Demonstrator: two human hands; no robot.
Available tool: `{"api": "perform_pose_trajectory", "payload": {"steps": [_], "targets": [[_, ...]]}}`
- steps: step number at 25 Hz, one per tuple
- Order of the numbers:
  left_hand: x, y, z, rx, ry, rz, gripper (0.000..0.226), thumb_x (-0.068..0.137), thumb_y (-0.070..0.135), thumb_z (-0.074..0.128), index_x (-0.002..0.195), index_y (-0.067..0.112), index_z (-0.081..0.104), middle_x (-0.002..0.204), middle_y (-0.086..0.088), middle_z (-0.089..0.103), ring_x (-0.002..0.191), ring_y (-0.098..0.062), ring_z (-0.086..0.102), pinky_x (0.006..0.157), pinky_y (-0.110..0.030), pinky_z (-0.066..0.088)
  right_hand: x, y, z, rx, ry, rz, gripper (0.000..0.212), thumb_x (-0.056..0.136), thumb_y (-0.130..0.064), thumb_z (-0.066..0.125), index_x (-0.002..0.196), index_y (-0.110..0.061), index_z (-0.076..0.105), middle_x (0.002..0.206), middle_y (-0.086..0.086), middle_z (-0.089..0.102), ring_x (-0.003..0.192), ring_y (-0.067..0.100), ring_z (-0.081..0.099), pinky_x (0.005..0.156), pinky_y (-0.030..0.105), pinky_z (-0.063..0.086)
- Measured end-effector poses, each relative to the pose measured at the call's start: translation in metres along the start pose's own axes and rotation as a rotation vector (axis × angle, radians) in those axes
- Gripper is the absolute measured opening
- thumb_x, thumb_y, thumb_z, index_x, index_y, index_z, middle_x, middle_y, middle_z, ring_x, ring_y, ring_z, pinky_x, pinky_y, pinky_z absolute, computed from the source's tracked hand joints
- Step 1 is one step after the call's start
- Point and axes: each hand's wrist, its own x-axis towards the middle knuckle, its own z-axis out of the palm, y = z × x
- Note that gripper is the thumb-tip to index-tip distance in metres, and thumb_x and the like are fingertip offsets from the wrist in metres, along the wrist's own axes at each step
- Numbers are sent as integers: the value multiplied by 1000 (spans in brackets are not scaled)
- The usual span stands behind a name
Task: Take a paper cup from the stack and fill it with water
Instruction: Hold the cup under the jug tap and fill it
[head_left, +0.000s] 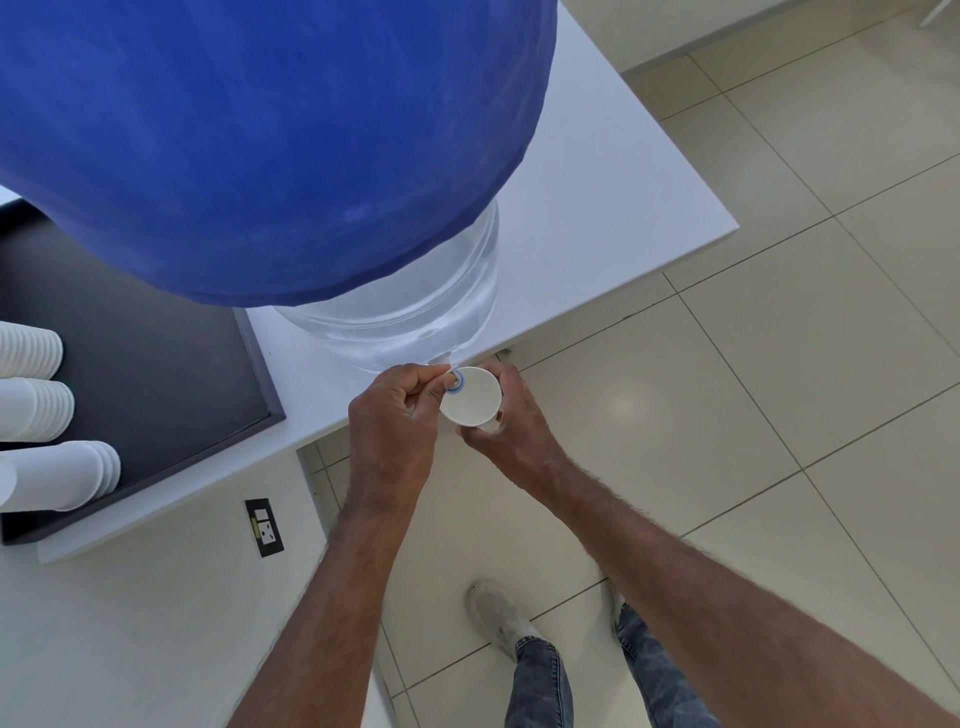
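A white paper cup (474, 397) is held upright just past the table's front edge, under the small tap (456, 383) of a clear water jug (415, 312) draped in a blue cover (260, 145). My right hand (506, 415) wraps around the cup from the right. My left hand (395, 410) pinches the tap with thumb and fingers, right at the cup's rim. Whether water is in the cup cannot be seen. Stacks of white paper cups (36, 405) lie on their sides at the far left.
The jug stands on a white table (597, 197) whose edge runs diagonally. A black tray (156, 374) holds the cup stacks. A black wall socket (264, 527) sits below the table. The tiled floor (779, 364) and my shoes (498, 616) are below.
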Motion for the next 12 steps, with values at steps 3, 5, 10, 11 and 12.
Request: {"api": "perform_pose_trajectory", "payload": {"steps": [3,5,10,11,12], "targets": [[0,0,0,6,2,0,14,92,25,76,105,23,80,93,23,72,96,1,70,82,-11,54,0,0,0,-4,4,-5,60,81,-11,83,133,-24,54,130,1,62,123,26,59,103,48,56],[0,0,0,1,-2,-10,13,92,24,76,105,23,80,94,23,73,96,2,70,84,-13,55,0,0,0,-9,6,-16,60,81,-10,82,132,-25,54,128,0,62,120,24,60,102,47,56],[-1,0,-1,4,-4,-8,14,93,24,76,106,23,80,95,20,74,96,0,71,87,-20,58,0,0,0,-9,16,-25,60,80,-10,83,129,-28,54,127,-3,62,118,21,61,101,44,57],[-1,1,-1,16,-6,6,14,93,24,76,106,22,80,95,18,75,95,-1,71,87,-22,58,0,1,0,-8,18,-23,60,80,-10,82,129,-28,54,126,-3,62,118,21,61,101,43,57],[-2,1,-2,32,-10,25,14,94,23,75,107,21,80,96,15,76,95,-3,71,87,-23,59,0,0,0,-7,19,-19,59,80,-11,82,129,-28,54,127,-3,62,119,21,61,101,43,57]]}}
